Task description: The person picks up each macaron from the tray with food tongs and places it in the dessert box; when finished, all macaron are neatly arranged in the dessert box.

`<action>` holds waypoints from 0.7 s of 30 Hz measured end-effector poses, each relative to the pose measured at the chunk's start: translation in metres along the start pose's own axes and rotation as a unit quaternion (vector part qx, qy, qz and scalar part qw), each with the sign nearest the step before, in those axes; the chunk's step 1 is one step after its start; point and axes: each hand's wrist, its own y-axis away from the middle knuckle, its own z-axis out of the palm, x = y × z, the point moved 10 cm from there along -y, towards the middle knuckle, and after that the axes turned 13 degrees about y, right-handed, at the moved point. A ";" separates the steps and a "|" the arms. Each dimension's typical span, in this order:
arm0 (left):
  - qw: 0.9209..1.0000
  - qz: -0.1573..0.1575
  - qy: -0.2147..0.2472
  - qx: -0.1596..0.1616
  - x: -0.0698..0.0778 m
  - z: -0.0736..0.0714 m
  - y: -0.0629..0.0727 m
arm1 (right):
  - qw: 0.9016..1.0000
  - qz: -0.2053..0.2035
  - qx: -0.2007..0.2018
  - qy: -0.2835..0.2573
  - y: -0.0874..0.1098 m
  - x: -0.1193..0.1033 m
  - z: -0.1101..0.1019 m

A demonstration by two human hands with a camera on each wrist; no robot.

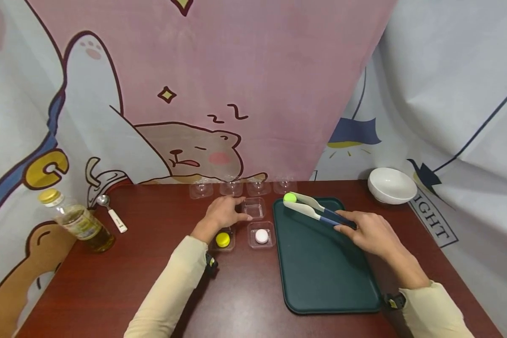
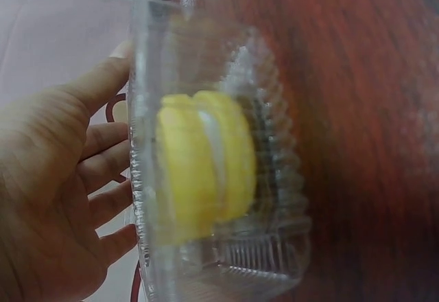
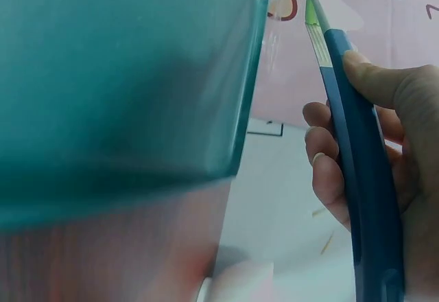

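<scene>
My right hand grips blue-handled food tongs above the back of a dark green tray. A bright green macaron is pinched between their pale tips. My left hand is spread at the left side of a clear plastic box, its thumb and forefinger close to the edge; whether they press it cannot be told. Just nearer than that hand, a yellow macaron with white filling sits in a clear box. Beside it, a white macaron lies in another box.
Several clear domed lids line the table's back edge. A white bowl stands at the back right. On the left are an oil bottle with a yellow cap and a metal scoop with a white handle.
</scene>
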 end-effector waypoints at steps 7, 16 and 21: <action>1.000 -0.002 0.006 -0.002 0.000 0.002 -0.001 | 1.000 -0.025 0.004 -0.005 -0.013 -0.017 0.004; 1.000 0.008 -0.003 0.006 -0.001 0.000 -0.002 | 0.999 -0.051 -0.001 -0.014 -0.032 -0.040 0.014; 1.000 0.009 -0.005 0.005 -0.002 0.000 -0.002 | 0.998 -0.061 -0.013 -0.026 -0.039 -0.053 0.023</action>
